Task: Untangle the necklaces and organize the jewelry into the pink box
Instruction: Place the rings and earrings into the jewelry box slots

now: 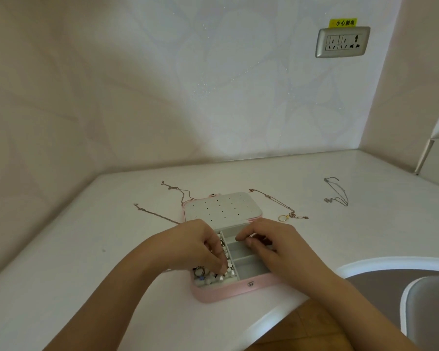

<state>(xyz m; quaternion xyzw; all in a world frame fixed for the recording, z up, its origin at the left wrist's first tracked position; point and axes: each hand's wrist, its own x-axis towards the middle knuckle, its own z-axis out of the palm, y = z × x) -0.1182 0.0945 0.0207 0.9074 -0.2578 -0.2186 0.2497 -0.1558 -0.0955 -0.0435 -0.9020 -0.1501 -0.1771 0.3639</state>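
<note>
Left hand [200, 245] and right hand [269, 245] curl into the half-filled pink box [228, 291], grip unclear, while necklaces [267, 196] behind it still need sorting.

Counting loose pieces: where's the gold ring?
Head view: gold ring on the table, right of the open lid of the pink box, beside a thin chain.

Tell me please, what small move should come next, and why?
Probably the right hand should reach for the rose chain beside the pink box. The box's lower right compartment looks empty, while this chain and a gold ring lie outside on the table.
</note>
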